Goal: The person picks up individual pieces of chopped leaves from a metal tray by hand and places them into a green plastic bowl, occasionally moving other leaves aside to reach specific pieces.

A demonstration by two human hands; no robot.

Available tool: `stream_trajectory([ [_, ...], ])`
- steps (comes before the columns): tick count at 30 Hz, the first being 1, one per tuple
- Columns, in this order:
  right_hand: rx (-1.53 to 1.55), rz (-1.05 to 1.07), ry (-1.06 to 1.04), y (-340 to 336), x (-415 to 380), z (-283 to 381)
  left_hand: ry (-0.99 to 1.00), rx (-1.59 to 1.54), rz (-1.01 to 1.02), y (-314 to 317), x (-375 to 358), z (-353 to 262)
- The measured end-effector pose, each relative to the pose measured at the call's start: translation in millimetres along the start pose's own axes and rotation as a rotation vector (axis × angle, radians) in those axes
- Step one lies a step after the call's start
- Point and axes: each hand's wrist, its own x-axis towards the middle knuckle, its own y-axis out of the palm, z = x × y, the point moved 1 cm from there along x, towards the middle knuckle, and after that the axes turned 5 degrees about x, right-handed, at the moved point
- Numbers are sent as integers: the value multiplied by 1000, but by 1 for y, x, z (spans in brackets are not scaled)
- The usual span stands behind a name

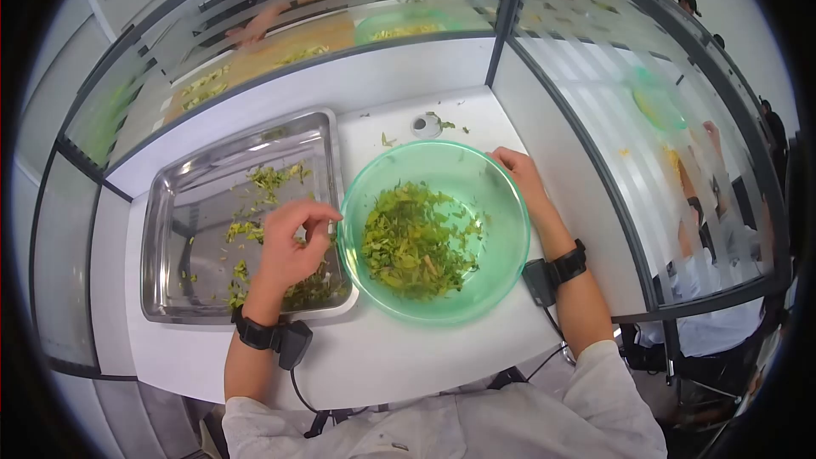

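Note:
A translucent green plastic bowl (pixel 501 242) stands on the white desk, with a heap of chopped green leaves (pixel 416 242) inside, mostly left of its middle. My left hand (pixel 297 236) is curled at the bowl's left rim, its fingertips meeting the edge. At the upper right rim, my right hand (pixel 520 177) grips the bowl, and part of its fingers is hidden by the wall. Left of the bowl lies a rectangular steel tray (pixel 204 289); leaf scraps (pixel 272 177) are scattered across it. My left hand and forearm cover part of the tray's right side.
Low partitions with striped glass (pixel 578 93) enclose the white desk (pixel 408 357) at the back and sides. A grey cable grommet (pixel 427 126) and stray leaf bits sit behind the bowl. Beyond the glass, other people work with leaves. Black wristbands with cables (pixel 293 344) hang from my wrists.

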Motion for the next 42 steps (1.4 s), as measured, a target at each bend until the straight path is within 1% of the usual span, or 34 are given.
stream_trajectory([
  [1,-6,-1,9,1,-1,0,19,1,3,0,-1,-2],
  [2,52,8,20,2,-2,0,63,17,29,0,0,-1],
  [5,-12,6,-13,0,2,-7,39,-19,47,1,-1,-4],
  [7,11,13,-2,0,3,-11,36,-1,79,2,0,-4],
  [9,27,-4,-6,2,1,-6,52,-36,49,2,0,-4],
  [11,38,8,-22,2,1,-8,32,-54,70,1,1,-5],
  [13,56,-8,-19,3,0,-6,-47,-148,50,1,2,-9],
  [15,54,9,-39,2,1,-10,-67,-185,43,1,0,0],
  [17,51,26,-63,0,3,-14,-27,-216,21,3,2,-1],
  [18,63,31,-57,0,3,-16,-40,-177,26,3,1,-1],
  [19,74,36,-52,-1,4,-18,15,-117,36,2,2,-1],
  [24,147,67,-26,1,3,-15,130,-111,49,0,6,-4],
  [25,143,69,-21,0,2,-15,126,-116,50,0,7,-3],
  [27,105,71,-24,0,3,-14,203,-99,64,-2,7,-1],
  [28,103,73,-16,0,5,-16,196,-103,67,-2,7,0],
  [30,19,74,-97,-3,7,-22,172,-29,79,-1,5,2],
  [31,20,72,-64,-1,1,-23,156,-46,103,1,2,-3],
  [33,97,64,-63,0,2,-13,-63,-205,129,5,6,-12],
  [34,73,59,-49,-1,4,-18,-3,-175,154,6,7,-13],
  [35,71,57,-40,-2,1,-20,-7,-180,159,7,7,-11],
  [37,124,62,-20,0,4,-16,347,-40,133,1,11,-7],
  [38,103,66,-30,-1,6,-19,330,31,81,-4,7,2],
  [39,106,67,-36,0,7,-19,332,37,79,-7,2,9],
  [41,80,56,-20,0,5,-17,-156,-196,-61,-10,2,9],
  [42,79,55,-25,0,5,-18,-466,-161,-145,-7,4,6],
])
